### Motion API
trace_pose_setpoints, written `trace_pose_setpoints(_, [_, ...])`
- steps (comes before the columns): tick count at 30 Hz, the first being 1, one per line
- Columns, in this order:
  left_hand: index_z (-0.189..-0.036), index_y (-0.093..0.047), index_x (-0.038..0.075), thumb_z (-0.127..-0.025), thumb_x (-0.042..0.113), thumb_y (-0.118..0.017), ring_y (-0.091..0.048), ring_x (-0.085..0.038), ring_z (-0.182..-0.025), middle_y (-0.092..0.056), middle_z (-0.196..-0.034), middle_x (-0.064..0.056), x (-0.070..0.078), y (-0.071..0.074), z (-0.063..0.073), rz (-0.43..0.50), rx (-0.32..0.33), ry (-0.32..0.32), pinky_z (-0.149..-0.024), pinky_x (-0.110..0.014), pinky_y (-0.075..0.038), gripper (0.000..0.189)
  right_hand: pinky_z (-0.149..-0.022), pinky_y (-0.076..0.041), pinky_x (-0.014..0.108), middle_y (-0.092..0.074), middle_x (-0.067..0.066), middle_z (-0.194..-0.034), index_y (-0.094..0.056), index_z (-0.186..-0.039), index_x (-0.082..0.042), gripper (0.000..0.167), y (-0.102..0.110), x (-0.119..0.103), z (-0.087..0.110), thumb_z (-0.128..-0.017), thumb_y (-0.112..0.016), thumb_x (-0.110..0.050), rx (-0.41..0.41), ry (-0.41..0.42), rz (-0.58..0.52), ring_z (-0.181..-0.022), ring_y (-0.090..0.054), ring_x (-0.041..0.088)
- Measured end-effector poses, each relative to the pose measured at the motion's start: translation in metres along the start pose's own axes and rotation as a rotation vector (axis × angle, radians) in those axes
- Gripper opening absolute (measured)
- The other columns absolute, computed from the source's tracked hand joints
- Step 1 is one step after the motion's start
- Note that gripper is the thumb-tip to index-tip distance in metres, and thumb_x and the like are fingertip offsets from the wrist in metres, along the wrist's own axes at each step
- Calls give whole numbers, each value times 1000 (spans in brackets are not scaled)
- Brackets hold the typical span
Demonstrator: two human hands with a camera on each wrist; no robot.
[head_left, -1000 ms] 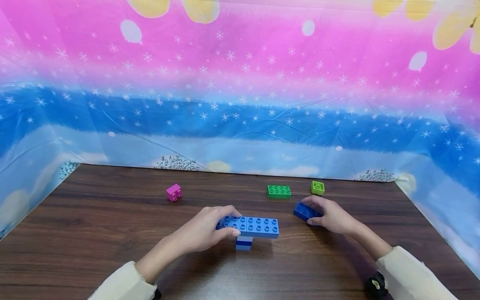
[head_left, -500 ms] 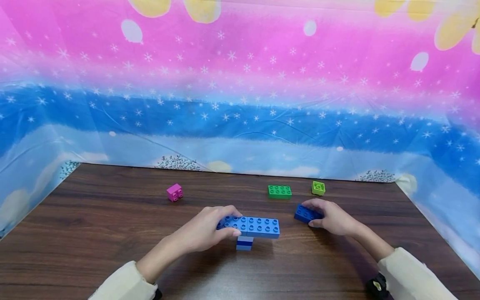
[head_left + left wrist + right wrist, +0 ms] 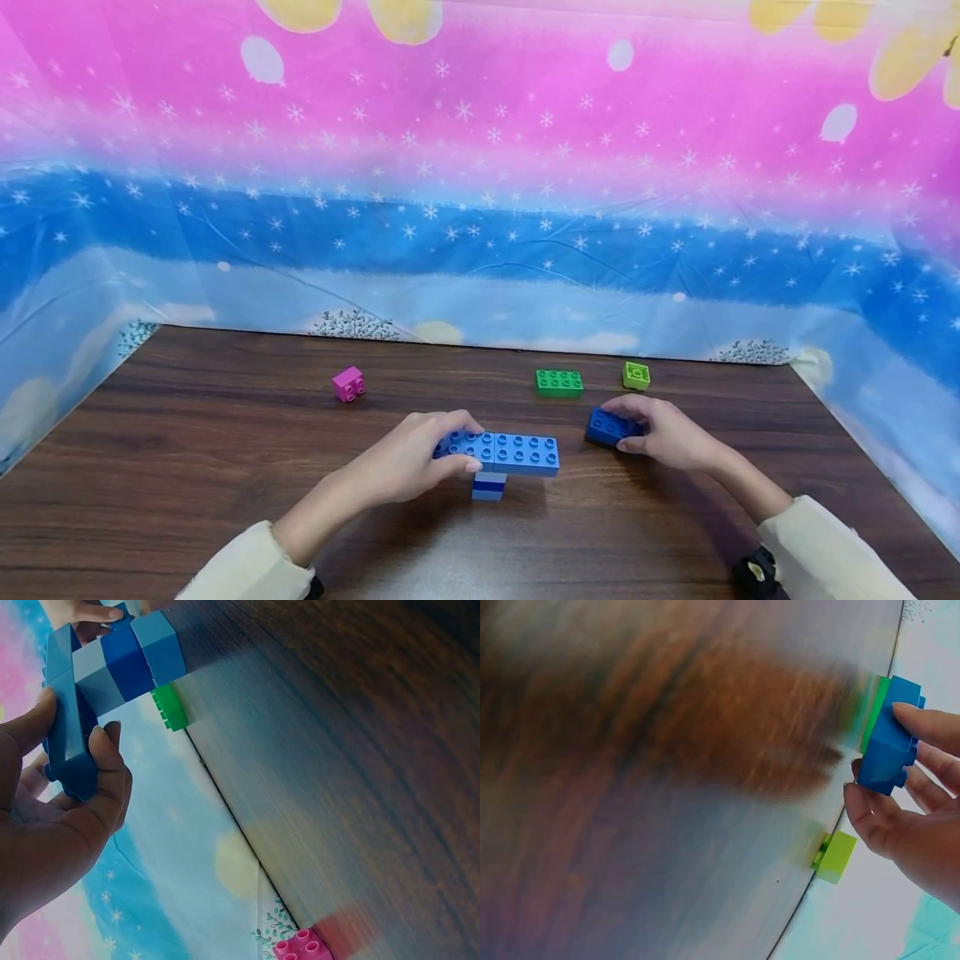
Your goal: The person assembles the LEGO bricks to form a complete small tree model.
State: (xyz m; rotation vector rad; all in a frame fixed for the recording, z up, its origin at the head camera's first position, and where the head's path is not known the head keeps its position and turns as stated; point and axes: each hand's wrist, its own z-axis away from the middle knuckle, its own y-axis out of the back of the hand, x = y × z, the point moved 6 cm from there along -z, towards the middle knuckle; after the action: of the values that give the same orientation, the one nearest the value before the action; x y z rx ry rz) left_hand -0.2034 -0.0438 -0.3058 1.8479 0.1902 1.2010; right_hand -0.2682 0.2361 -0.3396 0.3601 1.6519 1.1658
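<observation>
A T-shaped build of blue toy building bricks (image 3: 525,454) stands mid-table, with a long studded top over a narrow stack. My left hand (image 3: 420,458) grips the left end of that top, thumb in front and fingers behind. In the left wrist view the stack (image 3: 126,664) shows light and dark blue layers beneath the long top bricks (image 3: 69,742). To the right, my right hand (image 3: 671,433) holds a dark blue brick (image 3: 609,425) by its right end, studs up. The right wrist view shows the thumb on one side of this brick (image 3: 891,742) and fingertips at its lower end.
Behind the right hand lie a green brick (image 3: 558,383) and a lime brick (image 3: 636,376), the lime one with its hollow side showing. A pink brick (image 3: 348,384) lies on its side at the back left. A patterned cloth (image 3: 480,250) hangs along the wooden table's far edge.
The dark blue brick in my right hand has turned slightly and shifted a little left. My left hand and the T-shaped build stay put.
</observation>
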Motion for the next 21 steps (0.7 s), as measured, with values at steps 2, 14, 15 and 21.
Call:
trace_pose_setpoints(2, [-114, -58, 8, -90, 27, -59, -54, -11, -83, -62, -102, -3, 0, 0, 0, 1, 0, 0, -72, -31, -45, 31, -89, -41, 49, -53, 18, -122, -51, -124, -3, 44, 1, -1, 0, -83, -66, -5, -1, 7, -7, -112, -49, 35])
trace_pose_setpoints(14, [-114, -58, 8, -89, 28, -59, -55, -10, -82, -62, -100, -3, 0, 0, 0, -4, 7, -11, -70, -29, -45, 31, -83, -46, 42, -55, 15, -119, -51, -124, -7, 45, -1, -13, -2, -82, -67, -7, -19, 43, -73, -107, -53, 31])
trace_pose_setpoints(15, [-113, -58, 8, -89, 28, -59, -55, -10, -81, -62, -100, -3, 0, 0, 0, -7, 8, -13, -69, -28, -45, 31, -83, -46, 42, -55, 15, -119, -52, -124, -7, 45, 0, -15, -2, -82, -67, -7, -17, 54, -73, -107, -53, 30])
trace_pose_setpoints(21, [-114, -58, 8, -89, 28, -59, -55, -9, -82, -62, -100, -3, -1, -1, 0, -14, 11, -17, -70, -29, -45, 32, -83, -46, 41, -57, 13, -116, -52, -123, -9, 44, 2, -31, -3, -81, -67, -7, -13, 114, -71, -105, -54, 29])
